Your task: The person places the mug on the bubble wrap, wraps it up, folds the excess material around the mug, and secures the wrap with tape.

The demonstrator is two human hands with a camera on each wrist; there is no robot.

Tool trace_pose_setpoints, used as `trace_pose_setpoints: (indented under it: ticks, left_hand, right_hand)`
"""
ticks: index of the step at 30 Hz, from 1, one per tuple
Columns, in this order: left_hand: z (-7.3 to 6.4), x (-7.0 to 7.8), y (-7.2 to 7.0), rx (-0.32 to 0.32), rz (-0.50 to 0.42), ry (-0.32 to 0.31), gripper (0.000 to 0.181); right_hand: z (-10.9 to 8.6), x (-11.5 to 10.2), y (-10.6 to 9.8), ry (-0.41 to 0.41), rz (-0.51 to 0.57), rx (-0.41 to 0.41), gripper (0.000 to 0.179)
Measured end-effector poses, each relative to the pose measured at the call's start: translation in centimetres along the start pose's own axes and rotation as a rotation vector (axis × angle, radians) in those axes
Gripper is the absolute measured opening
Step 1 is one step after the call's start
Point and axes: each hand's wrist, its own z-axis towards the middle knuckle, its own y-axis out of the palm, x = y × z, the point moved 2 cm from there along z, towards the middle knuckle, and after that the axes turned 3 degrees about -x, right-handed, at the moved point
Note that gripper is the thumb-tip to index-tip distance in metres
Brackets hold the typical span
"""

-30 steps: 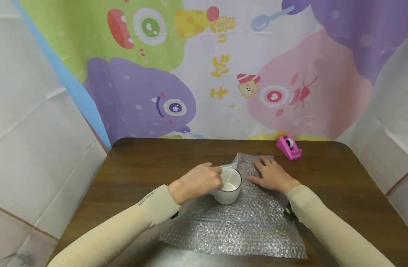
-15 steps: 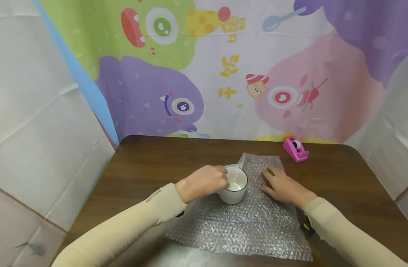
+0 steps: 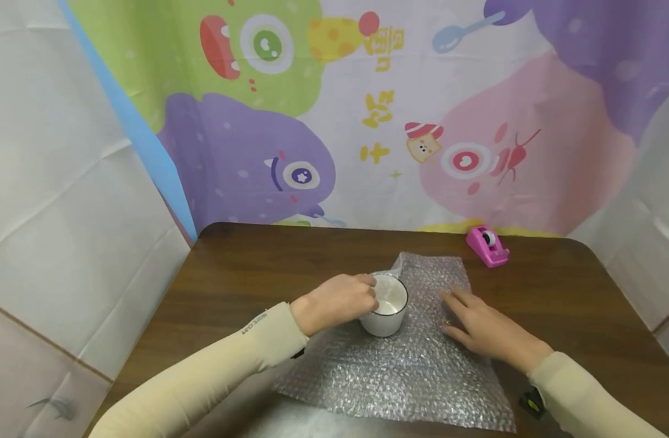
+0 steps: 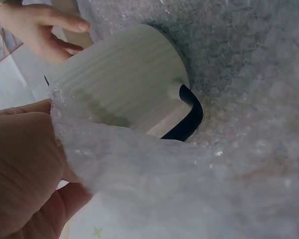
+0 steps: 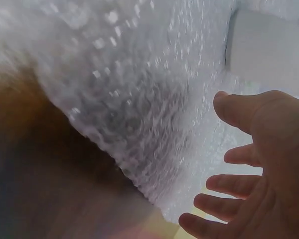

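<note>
A white enamel mug [image 3: 382, 323] with a dark rim stands upright on a sheet of bubble wrap [image 3: 400, 383]. My left hand [image 3: 339, 301] is at the mug's left rim, pinching a flap of the wrap drawn up against the side. In the left wrist view this flap covers part of the mug [image 4: 124, 69], while its dark-edged handle [image 4: 192, 117] shows above the fold. To the mug's right, my right hand [image 3: 490, 331] hovers close over the sheet's right edge, holding nothing. Its fingers are spread and nearly straight in the right wrist view.
A pink tape dispenser [image 3: 489, 248] sits at the back right of the brown wooden table [image 3: 246, 255]. Behind the table hangs a curtain [image 3: 367, 201] with cartoon monsters. Pale wall panels [image 3: 66, 182] flank both sides.
My right hand has slid from the sheet's far right corner back toward me and outward to the right. The left hand has stayed at the mug. The head view has shifted slightly.
</note>
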Motion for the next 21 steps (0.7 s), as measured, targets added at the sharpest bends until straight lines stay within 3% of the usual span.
trace_pose_setpoints:
  ticks: [7, 21]
  left_hand:
    - [0.2, 0.2, 0.0, -0.015, 0.003, -0.005, 0.022]
    - [0.1, 0.1, 0.1, -0.023, -0.02, -0.01, 0.019]
  right_hand:
    - [-2.5, -1.0, 0.6, -0.057, -0.008, 0.054, 0.066]
    - [-6.9, -2.5, 1.8, -0.048, -0.038, 0.131, 0.07]
